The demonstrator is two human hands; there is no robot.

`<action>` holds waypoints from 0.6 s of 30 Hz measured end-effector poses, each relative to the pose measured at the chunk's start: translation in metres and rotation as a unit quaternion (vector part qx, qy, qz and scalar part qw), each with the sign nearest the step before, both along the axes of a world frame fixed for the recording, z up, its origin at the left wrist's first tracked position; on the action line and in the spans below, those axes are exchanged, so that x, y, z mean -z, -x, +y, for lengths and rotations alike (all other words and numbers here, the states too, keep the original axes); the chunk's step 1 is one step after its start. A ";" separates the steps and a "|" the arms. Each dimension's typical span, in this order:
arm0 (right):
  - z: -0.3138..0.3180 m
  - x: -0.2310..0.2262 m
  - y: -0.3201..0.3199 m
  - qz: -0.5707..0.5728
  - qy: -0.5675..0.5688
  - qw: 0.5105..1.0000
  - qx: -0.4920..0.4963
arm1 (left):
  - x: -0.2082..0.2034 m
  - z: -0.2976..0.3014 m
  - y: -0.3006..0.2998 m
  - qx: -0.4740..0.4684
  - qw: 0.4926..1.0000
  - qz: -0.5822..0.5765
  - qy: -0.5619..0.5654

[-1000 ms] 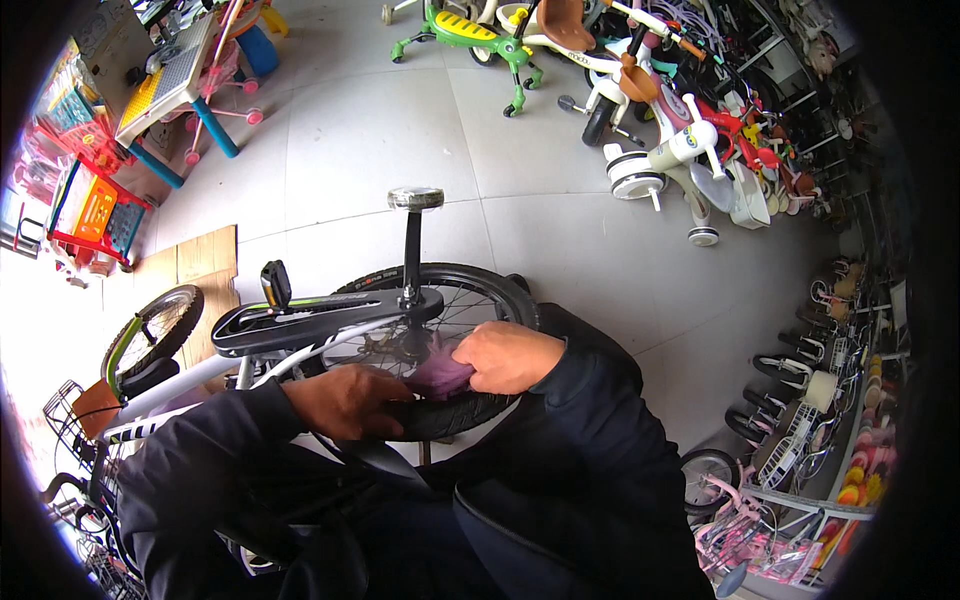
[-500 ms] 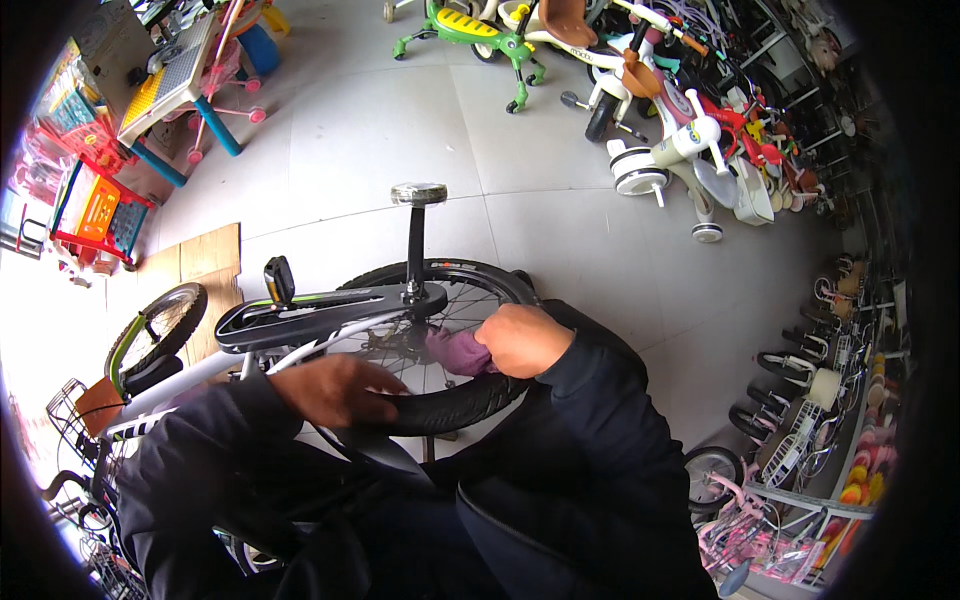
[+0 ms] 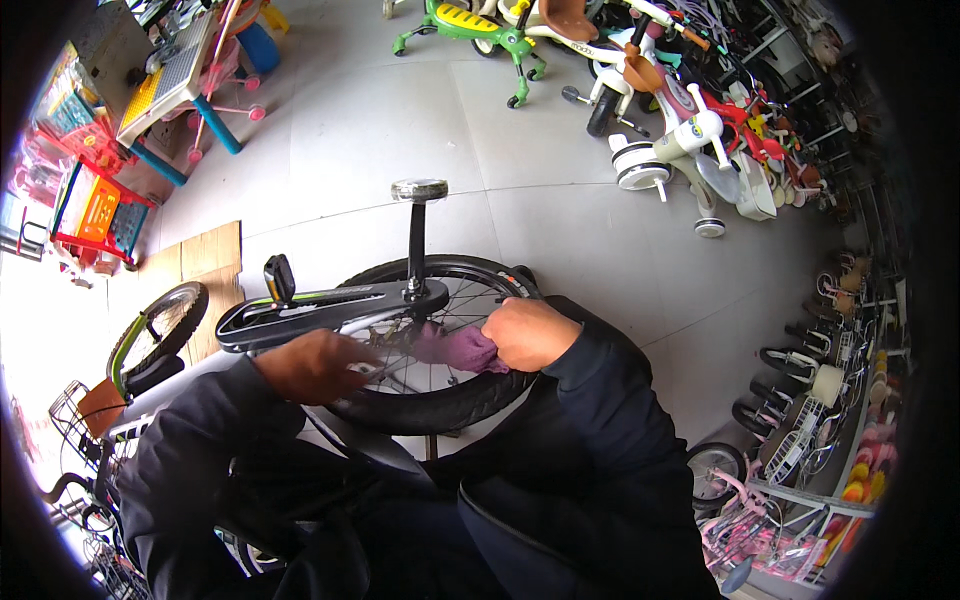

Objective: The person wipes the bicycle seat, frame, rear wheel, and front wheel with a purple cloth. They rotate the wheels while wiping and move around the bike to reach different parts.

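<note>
A child's bicycle lies tipped over in front of me, its rear wheel with a black tyre (image 3: pixel 440 408) closest to my body. My right hand (image 3: pixel 530 335) is closed on a bunched purple cloth (image 3: pixel 462 348), which lies against the spokes near the hub. On the wheel's left side, my left hand (image 3: pixel 318 366) hovers by the frame and tyre, its fingers smeared by motion. Beyond my hands are the black chain guard (image 3: pixel 330 312), a pedal (image 3: pixel 280 279) and a training wheel (image 3: pixel 419 190) on an upright black arm.
The bicycle's front wheel (image 3: pixel 160 335) rests by flat cardboard (image 3: pixel 205 262) at left. A toy table (image 3: pixel 170 85) stands far left. A green ride-on toy (image 3: pixel 480 30) and a white ride-on toy (image 3: pixel 690 140) are at the back. Small bikes and a shelf rack (image 3: pixel 815 505) line the right.
My left hand has moved off the tyre, slightly left and away from me. My right hand has shifted a little right, and the purple cloth is more stretched out across the spokes.
</note>
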State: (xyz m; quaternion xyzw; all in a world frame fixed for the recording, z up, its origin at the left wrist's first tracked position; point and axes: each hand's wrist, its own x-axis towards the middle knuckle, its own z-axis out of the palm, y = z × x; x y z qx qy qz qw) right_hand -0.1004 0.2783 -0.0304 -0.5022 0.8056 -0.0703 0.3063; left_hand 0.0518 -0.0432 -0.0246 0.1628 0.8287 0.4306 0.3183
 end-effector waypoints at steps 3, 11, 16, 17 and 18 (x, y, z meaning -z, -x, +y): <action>-0.004 0.001 -0.002 -0.022 -0.001 1.000 -0.008 | -0.005 0.036 0.001 0.038 0.989 -0.040 -0.140; 0.009 0.000 0.002 0.084 -0.026 0.996 0.024 | 0.000 0.005 0.004 0.241 0.969 0.040 0.043; 0.009 0.000 0.001 0.099 -0.048 0.993 0.054 | -0.001 -0.022 0.008 0.098 0.981 -0.015 0.167; 0.006 0.000 0.000 0.097 -0.048 0.993 0.044 | -0.003 -0.016 0.007 0.039 0.989 -0.025 0.142; 0.003 0.000 -0.001 0.044 -0.036 0.997 0.047 | -0.003 -0.002 0.004 0.008 0.998 0.055 0.020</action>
